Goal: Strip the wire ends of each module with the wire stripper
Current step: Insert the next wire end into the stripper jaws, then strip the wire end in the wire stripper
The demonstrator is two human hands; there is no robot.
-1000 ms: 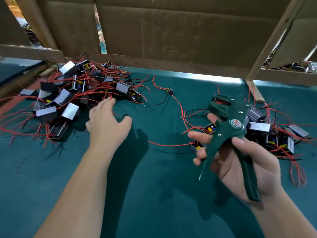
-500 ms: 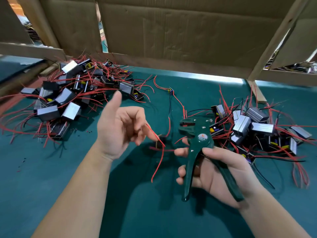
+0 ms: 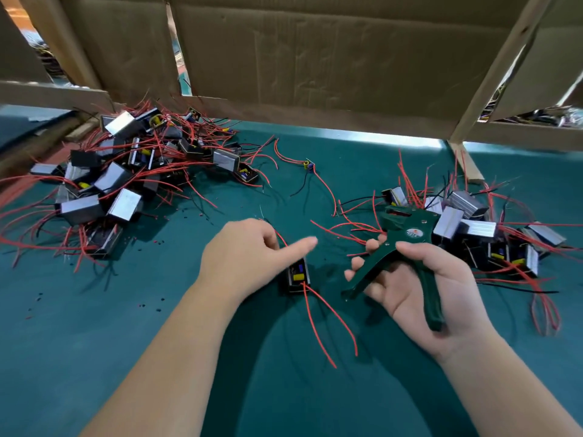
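In the head view, a dark green felt-covered table filled the frame, backed by a brown cardboard wall across the top.

The right hand, right of centre, gripped the green-handled wire stripper. The thumb lay over the upper handle, the fingers curled round the lower one, and the two handles stood spread apart. The tool's head pointed to the upper left, just in front of the right-hand heap of silver-cased modules with its tangle of red and black leads.

The left hand, at centre frame, rested palm down with the index finger stretched out to the right and the other fingers curled. Directly under that finger sat a small black open-topped module with yellow and blue parts showing inside. Whether the curled fingers were pinching the module or one of its leads could not be told. Two thin red wires ran from the module's near end toward the bottom of the frame.

A larger heap of silver-cased modules with red wires lay at the upper left of the table. A tiny bare circuit board with its own leads sat alone in the upper middle, between the two heaps.
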